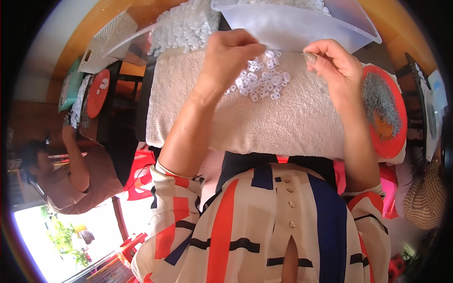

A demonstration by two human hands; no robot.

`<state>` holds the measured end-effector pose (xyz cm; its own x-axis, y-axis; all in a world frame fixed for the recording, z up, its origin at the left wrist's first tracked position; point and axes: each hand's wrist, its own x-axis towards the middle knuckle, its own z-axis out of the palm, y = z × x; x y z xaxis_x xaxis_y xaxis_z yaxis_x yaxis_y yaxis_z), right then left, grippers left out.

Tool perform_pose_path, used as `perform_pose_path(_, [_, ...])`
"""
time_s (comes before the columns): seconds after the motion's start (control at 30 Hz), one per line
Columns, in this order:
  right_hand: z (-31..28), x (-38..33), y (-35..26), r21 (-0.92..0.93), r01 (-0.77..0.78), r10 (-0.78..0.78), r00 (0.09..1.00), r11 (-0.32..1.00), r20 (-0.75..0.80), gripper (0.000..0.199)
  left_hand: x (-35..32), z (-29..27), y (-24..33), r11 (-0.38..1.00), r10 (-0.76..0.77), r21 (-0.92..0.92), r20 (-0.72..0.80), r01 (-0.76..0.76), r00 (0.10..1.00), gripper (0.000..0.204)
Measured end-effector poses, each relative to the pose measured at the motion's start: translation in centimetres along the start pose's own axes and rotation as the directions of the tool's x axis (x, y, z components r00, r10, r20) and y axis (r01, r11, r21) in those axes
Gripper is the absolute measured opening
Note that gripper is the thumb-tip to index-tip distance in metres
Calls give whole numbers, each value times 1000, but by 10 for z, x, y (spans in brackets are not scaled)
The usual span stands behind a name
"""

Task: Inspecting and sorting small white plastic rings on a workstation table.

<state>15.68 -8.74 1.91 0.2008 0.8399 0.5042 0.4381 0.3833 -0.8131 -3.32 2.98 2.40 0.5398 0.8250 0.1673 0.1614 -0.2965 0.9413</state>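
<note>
A heap of small white plastic pieces with holes (264,80), like cable clips, lies on a beige towel (283,120) before me. My left hand (231,54) hovers at the heap's far left, its fingers closed in a pinch; whatever is between them is hidden. Right of the heap, my right hand (335,63) is raised over the towel, thumb and forefinger pinched together. Anything at its fingertips is too small to name. Beside my right forearm sits a red plate (398,144) with a pile of thin grey metal pieces (380,101), like small nails.
Beyond the towel stand a translucent bin (292,30) and a clear bag (184,28) of white pieces. A white basket (106,40) is at far left. Another person (78,177) works there near a red plate (98,94). A woven bag (424,195) is at right.
</note>
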Motion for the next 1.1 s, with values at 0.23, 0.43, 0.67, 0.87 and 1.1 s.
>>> perform_pose_path(0.23, [-2, -2, 1, 100, -6, 8, 1000, 995, -14, 7, 2, -36, -45, 825, 58, 561, 36, -68, 998, 9])
perform_pose_path(0.43, [-1, -3, -1, 70, 45, -46, 999, 997, 15, 8, -1, -42, -52, 815, 112, 557, 118, -159, 987, 12])
perform_pose_path(0.67, [-2, -3, 5, 66, 24, -27, 998, 998, 57, 6, -1, -29, -43, 940, -78, 330, -47, 89, 996, 9])
perform_pose_path(0.87, [8, -4, 6, 120, 15, -17, 1000, 993, 17, 8, -18, 13, 5, 976, -185, -86, 151, 199, 971, 11])
perform_pose_path(1.1, [0, -1, 9, 17, 98, -97, 994, 995, -59, 7, -11, 48, 37, 954, -143, -230, 220, 193, 965, 14])
